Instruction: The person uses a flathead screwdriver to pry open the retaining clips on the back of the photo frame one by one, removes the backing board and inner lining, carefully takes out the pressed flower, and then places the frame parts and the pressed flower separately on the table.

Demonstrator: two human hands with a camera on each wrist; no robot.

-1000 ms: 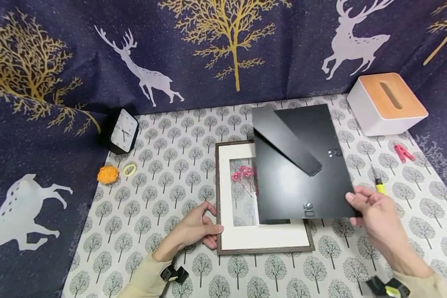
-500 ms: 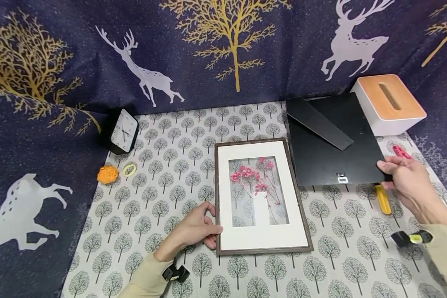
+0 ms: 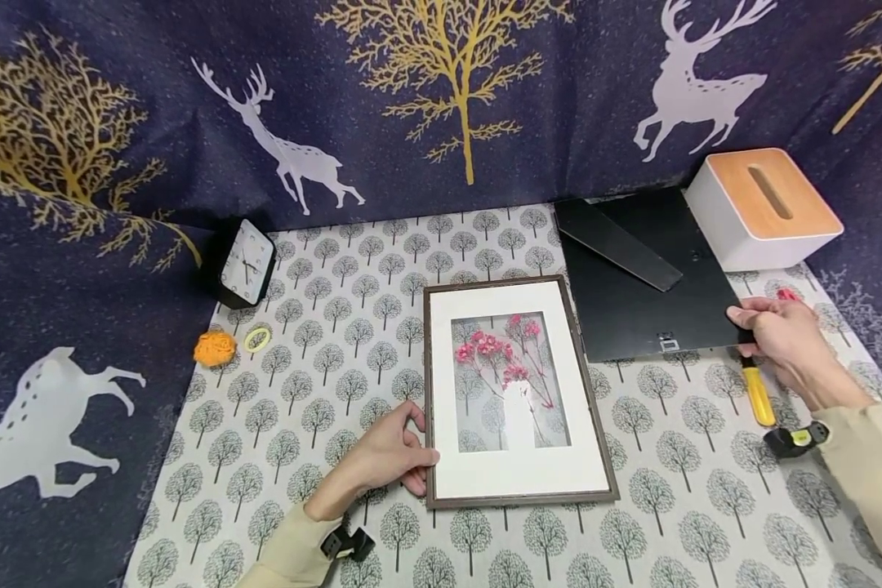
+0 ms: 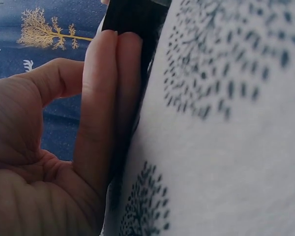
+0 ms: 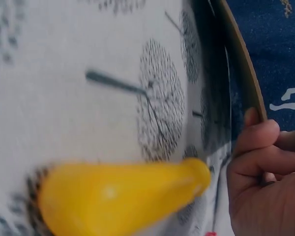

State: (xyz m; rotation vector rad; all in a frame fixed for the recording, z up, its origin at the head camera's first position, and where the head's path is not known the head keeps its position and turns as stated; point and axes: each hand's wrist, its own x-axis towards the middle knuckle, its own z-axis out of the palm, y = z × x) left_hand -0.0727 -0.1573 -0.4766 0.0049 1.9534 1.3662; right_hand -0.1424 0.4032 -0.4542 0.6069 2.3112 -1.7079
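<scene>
A brown picture frame [image 3: 522,495] with a white mat and pink dried flowers [image 3: 488,343] behind its window lies on the tablecloth. My left hand [image 3: 385,449] holds its left edge, thumb on the rim; in the left wrist view the fingers [image 4: 99,93] lie along the dark edge. With my right hand [image 3: 782,347] I pinch the near right corner of the black frame back [image 3: 632,318], which carries a folded stand leg. That corner is raised off the cloth in the right wrist view, where the board's brown edge [image 5: 246,61] shows between thumb and fingers.
A white tissue box [image 3: 768,216] with a wooden lid stands beside the board. A yellow-handled screwdriver [image 3: 758,396] lies by my right wrist, and a red item [image 3: 788,294] is mostly hidden behind that hand. Far left are a clock [image 3: 248,263], orange ball [image 3: 215,349] and yellow ring [image 3: 257,339].
My right hand has carried the frame back from above the picture frame to the right and lowered it beside the tissue box, uncovering the flowers. The left hand has stayed at the frame.
</scene>
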